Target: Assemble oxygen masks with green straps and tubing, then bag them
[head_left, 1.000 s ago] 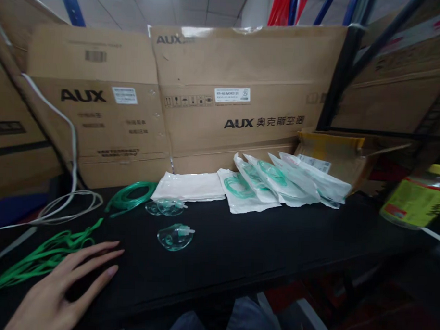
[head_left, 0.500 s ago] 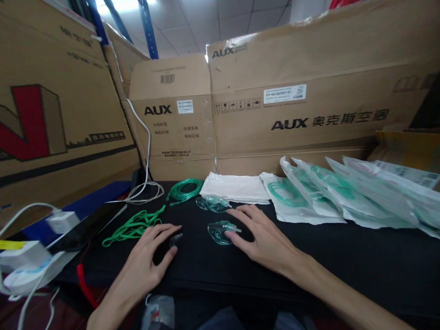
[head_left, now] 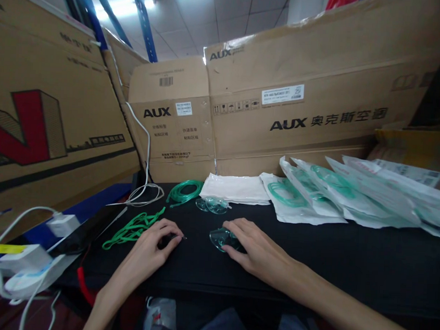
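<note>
While in R hand (head_left: pixel 252 243), clear mask (head_left: pixel 216 238) approx. crosswise, rounded edge L.

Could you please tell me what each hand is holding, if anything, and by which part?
The right hand holds the nearer mask by its right end. The left hand pinches a small piece, mostly hidden, so which part is unclear.
</note>
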The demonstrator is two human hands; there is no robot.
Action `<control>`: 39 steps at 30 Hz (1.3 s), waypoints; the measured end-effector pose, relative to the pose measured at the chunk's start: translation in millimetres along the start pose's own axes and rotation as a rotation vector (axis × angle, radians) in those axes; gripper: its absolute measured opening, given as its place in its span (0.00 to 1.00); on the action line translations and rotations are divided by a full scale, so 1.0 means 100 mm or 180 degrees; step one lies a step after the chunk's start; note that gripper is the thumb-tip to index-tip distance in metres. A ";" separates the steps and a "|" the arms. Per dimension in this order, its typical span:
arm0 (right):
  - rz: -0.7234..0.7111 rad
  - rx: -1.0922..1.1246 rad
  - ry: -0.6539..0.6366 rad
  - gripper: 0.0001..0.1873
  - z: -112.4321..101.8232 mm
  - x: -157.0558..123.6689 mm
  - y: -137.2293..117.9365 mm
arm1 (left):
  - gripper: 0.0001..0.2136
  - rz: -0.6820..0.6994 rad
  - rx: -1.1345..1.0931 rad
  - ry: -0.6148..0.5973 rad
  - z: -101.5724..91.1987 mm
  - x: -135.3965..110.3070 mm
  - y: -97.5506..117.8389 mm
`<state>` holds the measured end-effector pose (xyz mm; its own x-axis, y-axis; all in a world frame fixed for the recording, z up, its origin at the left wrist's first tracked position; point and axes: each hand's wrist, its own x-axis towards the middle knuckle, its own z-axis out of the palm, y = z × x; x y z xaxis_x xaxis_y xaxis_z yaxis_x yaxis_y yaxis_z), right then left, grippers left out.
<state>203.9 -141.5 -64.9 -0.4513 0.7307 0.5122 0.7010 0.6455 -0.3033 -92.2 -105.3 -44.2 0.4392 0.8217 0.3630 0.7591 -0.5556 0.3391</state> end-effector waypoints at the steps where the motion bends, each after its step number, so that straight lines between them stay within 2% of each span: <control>1: 0.0012 0.0029 0.0006 0.23 0.00 0.00 0.00 | 0.12 0.0026 -0.0023 -0.0006 0.01 0.03 0.01; 4: 0.0010 0.0094 -0.0019 0.23 -0.01 0.01 -0.02 | 0.10 0.0073 -0.0043 0.0043 0.04 0.07 0.04; 8: 0.0091 0.0235 -0.0114 0.24 -0.04 0.01 -0.03 | 0.10 0.0110 -0.0059 0.0304 0.05 0.09 0.14; 12: 0.0099 0.0564 -0.0086 0.24 -0.07 0.00 -0.04 | 0.10 0.0072 -0.0482 0.0461 0.09 0.13 0.40; 16: 0.0022 0.0703 -0.0057 0.20 -0.07 0.01 -0.05 | 0.10 0.0055 -0.0765 0.0463 0.25 0.21 0.71; 19: 0.0063 0.0691 0.0023 0.17 -0.06 0.02 -0.05 | 0.09 0.0096 -0.0791 0.0561 0.35 0.25 0.82; 23: 0.0081 0.0574 0.0097 0.12 -0.07 0.04 -0.06 | 0.08 0.0019 -0.0687 0.0666 0.38 0.24 0.81; 29: 0.0186 0.0482 0.0140 0.08 -0.06 0.04 -0.08 | 0.09 0.0235 -0.0732 0.0514 0.39 0.25 0.79; 39: 0.0422 0.0948 0.0226 0.05 -0.14 0.08 -0.07 | 0.15 0.0383 -0.1287 0.0010 0.39 0.22 0.67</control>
<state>203.3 -143.4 -47.4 -0.3199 0.8021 0.5042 0.5541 0.5901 -0.5872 -12.8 -119.3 -46.9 0.5113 0.7479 0.4234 0.4524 -0.6531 0.6072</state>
